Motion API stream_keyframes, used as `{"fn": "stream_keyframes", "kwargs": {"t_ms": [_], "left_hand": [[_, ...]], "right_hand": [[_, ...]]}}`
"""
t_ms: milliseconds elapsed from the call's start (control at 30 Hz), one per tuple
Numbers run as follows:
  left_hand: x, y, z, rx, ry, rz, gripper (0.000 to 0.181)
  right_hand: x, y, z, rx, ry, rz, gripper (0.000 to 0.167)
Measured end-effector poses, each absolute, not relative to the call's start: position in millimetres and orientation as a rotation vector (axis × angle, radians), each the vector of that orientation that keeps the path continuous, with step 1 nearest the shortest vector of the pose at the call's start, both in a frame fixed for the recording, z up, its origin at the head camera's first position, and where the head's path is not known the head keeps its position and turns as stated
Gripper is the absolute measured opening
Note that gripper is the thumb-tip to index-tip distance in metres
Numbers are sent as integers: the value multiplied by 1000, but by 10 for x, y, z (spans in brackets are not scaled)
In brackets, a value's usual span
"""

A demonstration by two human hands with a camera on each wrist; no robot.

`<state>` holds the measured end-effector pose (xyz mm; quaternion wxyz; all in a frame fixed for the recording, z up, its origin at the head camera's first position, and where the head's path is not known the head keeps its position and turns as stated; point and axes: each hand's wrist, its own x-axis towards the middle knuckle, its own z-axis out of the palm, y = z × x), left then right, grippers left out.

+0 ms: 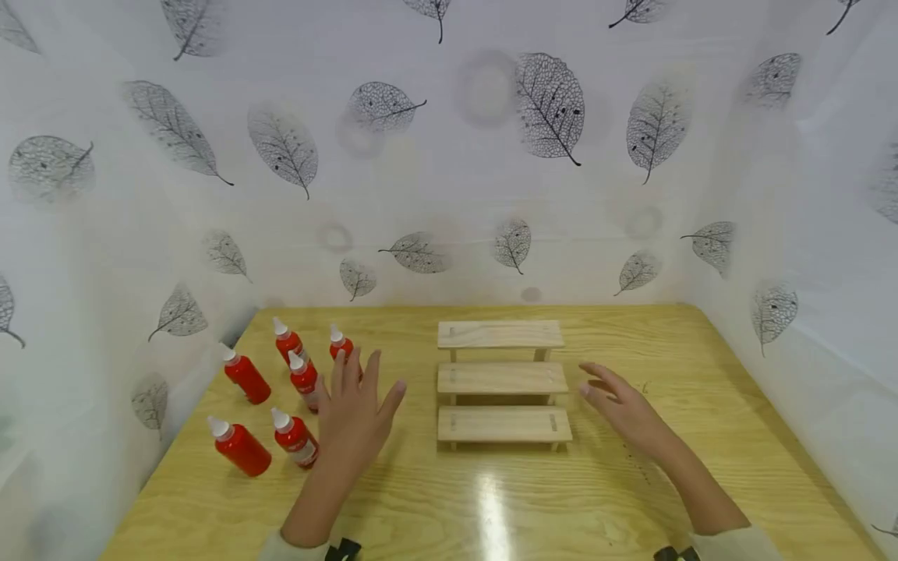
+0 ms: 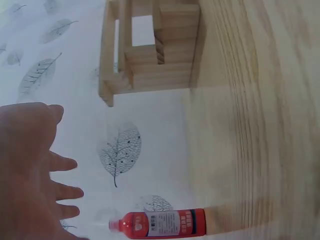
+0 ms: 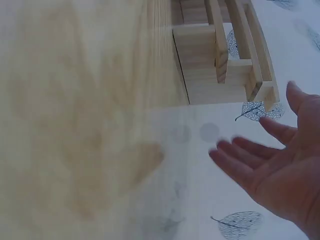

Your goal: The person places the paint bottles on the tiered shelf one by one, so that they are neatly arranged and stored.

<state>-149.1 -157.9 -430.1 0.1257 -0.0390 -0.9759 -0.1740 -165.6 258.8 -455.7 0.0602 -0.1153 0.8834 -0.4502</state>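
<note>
Several red squeeze bottles (image 1: pixel 242 375) with white pointed caps stand on the left of the table. My left hand (image 1: pixel 354 417) hovers beside them with fingers spread, holding nothing, and partly covers the rear-right bottle (image 1: pixel 341 344). One labelled bottle (image 2: pixel 170 223) shows at the bottom of the left wrist view. In the middle stands a three-tier wooden step rack (image 1: pixel 503 379), its tiers bare. To the right of the rack, my right hand (image 1: pixel 630 411) is held in the air, fingers loosely extended, palm toward the rack; the right wrist view shows nothing in the hand (image 3: pixel 280 165).
The wooden table (image 1: pixel 449 499) reaches back to a white curtain (image 1: pixel 449 179) with a dark leaf print, which also hangs along the left and right sides. Light glares on the tabletop in front of the rack.
</note>
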Motion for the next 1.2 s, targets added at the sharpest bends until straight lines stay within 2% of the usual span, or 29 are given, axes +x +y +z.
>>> {"fn": "stream_keyframes", "kwargs": {"t_ms": [267,600,1000,1200], "left_hand": [[-1099,-1744,-4190,-153,-2518,-654,48],[-805,-2061,-4232,-47,-2181,-695,38],[-720,-2299,-4310,370,-2288,-1017,45],[-790,-2377,-4332,649,-2541,-1307,66]], "right_hand": [[-1567,2573,-4670,-272,2279,-1626,48],[-1527,2510,-4701,-337,2175,-1665,51],[-1519,2442,-4782,-316,2103,-1716,54],[-1529,2447,-4798,-304,2060,-1742,56]]}}
